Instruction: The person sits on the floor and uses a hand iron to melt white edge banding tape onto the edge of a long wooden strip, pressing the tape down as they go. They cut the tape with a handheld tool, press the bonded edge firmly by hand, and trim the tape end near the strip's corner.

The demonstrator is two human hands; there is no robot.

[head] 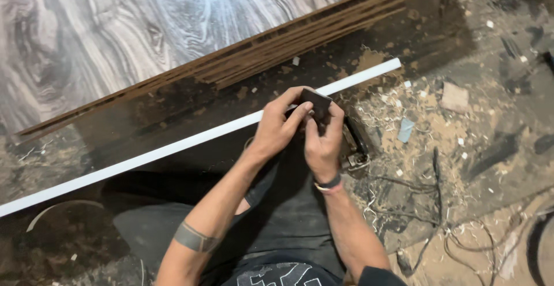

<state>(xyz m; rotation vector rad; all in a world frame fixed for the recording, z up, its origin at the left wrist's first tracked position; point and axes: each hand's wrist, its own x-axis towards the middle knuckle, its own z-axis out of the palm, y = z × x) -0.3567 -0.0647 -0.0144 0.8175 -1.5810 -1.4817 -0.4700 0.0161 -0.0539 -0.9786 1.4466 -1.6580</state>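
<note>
A: What is being held?

B: A small dark block [315,102], sitting between both hands just above the long white strip [190,142].

A: Grip?

B: The left hand [276,129] is pinching the block's near edge with thumb and fingers. The right hand [324,145] is clasping it from below, fingers curling up its side.

A: Around them?

B: The strip is lying slantwise across a dark board [161,113]. A grey wood-grain panel [104,32] is resting beyond it. Sawdust and shavings [415,124] are littering the floor to the right, with tangled wire [427,194] nearby.
</note>
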